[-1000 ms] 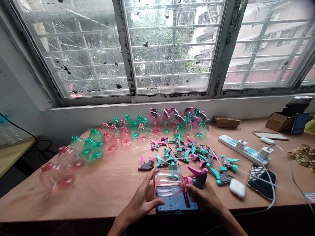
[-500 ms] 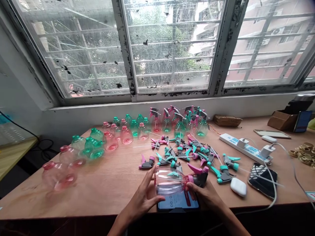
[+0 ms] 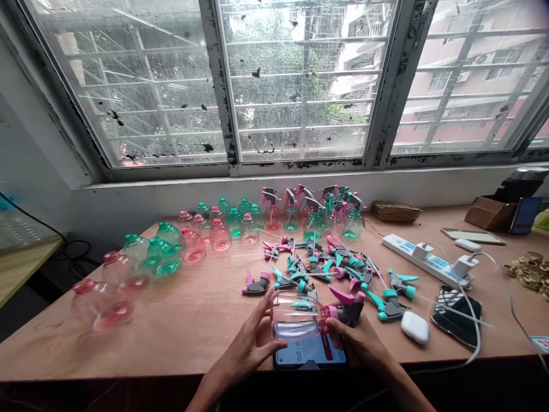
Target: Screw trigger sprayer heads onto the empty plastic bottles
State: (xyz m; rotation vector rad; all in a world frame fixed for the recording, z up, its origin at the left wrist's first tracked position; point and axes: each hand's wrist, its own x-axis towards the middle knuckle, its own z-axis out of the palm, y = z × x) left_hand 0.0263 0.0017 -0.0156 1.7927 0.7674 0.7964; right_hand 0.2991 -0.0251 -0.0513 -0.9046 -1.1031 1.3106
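A clear pink spray bottle (image 3: 295,317) lies sideways between my hands, low at the table's front edge. My left hand (image 3: 253,343) wraps round its base end. At the bottle's pink neck my right hand (image 3: 355,342) is closed on the collar of a pink and grey trigger head (image 3: 348,306) fitted there. Beneath the bottle a phone (image 3: 309,353) lies flat with a lit timer screen. Just beyond my hands is a loose heap of pink and teal trigger heads (image 3: 330,269).
Empty pink and green bottles (image 3: 163,254) stand along the left and back of the wooden table (image 3: 201,309). Bottles with heads fitted (image 3: 317,214) stand by the window. To the right are a power strip (image 3: 426,260), a white earbud case (image 3: 415,327), a dark phone (image 3: 457,309) and cables.
Both hands keep their hold on the bottle and trigger head. The view has shifted slightly; the bottle sits a little lower over the phone.
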